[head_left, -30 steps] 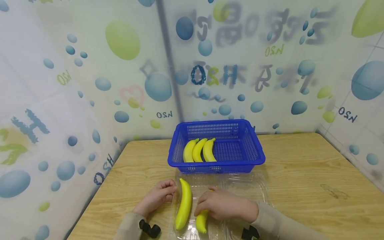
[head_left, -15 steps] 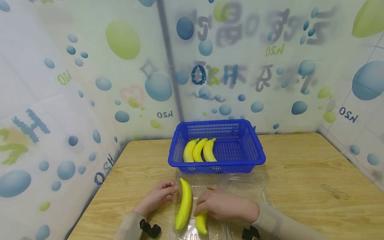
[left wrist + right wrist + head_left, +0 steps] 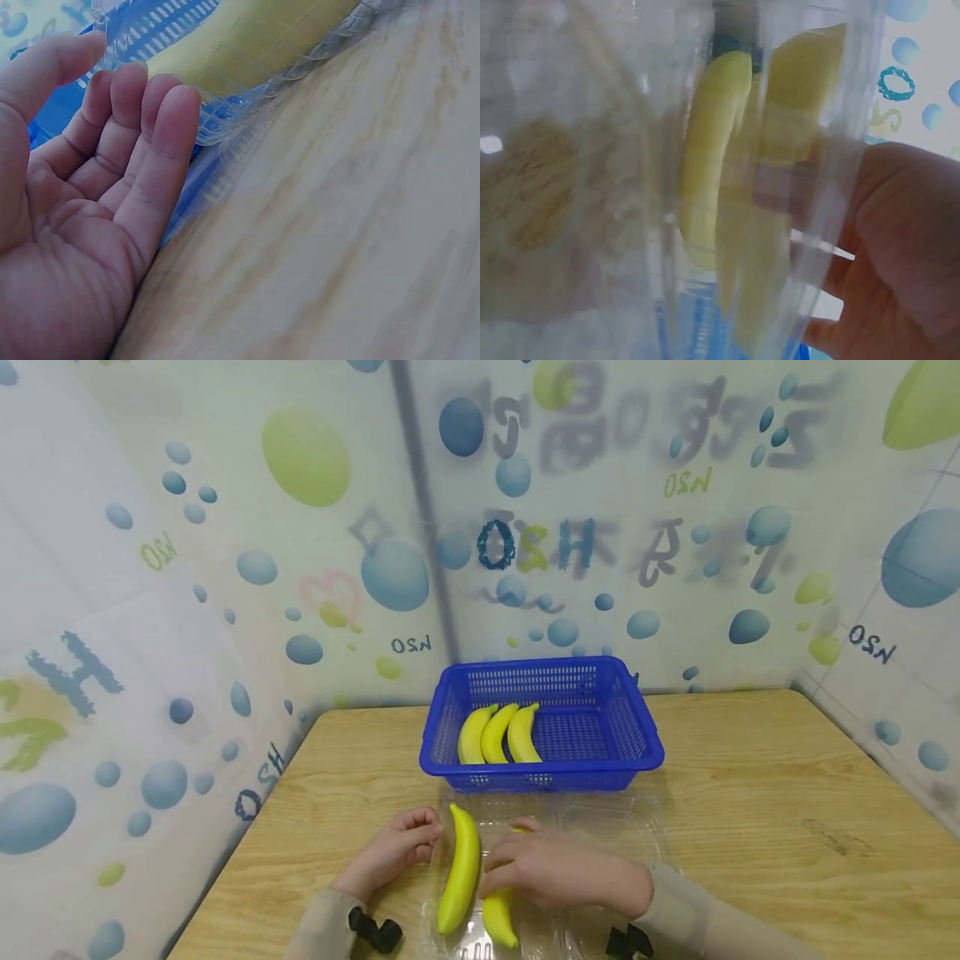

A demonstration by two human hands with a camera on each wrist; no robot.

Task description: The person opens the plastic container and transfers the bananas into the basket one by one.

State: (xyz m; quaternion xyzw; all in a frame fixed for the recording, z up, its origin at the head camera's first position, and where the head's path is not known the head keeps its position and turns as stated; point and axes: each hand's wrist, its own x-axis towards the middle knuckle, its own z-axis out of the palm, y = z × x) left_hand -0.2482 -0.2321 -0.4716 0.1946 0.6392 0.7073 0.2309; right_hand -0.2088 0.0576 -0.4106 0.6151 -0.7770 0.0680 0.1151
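Note:
On the wooden table lies a clear plastic clamshell container (image 3: 615, 835), spread out flat. A yellow banana (image 3: 459, 872) rests along its left side. My right hand (image 3: 558, 868) grips a second banana (image 3: 498, 920) from above, over the same half of the container; the hand covers the middle of that banana. In the right wrist view, the held banana (image 3: 754, 255) shows blurred through the clear plastic. At the container's left edge, my left hand (image 3: 401, 847) has curled fingers and thumb pinching the rim. The left wrist view shows the fingertips (image 3: 176, 112) against the plastic.
Behind the container stands a blue perforated basket (image 3: 540, 770). Three bananas (image 3: 495, 739) lie side by side in its left part. Wooden tabletop (image 3: 765, 793) extends to the right, and a printed curtain (image 3: 637, 527) closes off the back and sides.
My right hand has shifted slightly left with its banana, bringing the near end closer to the other banana. The left hand and the basket have stayed in place.

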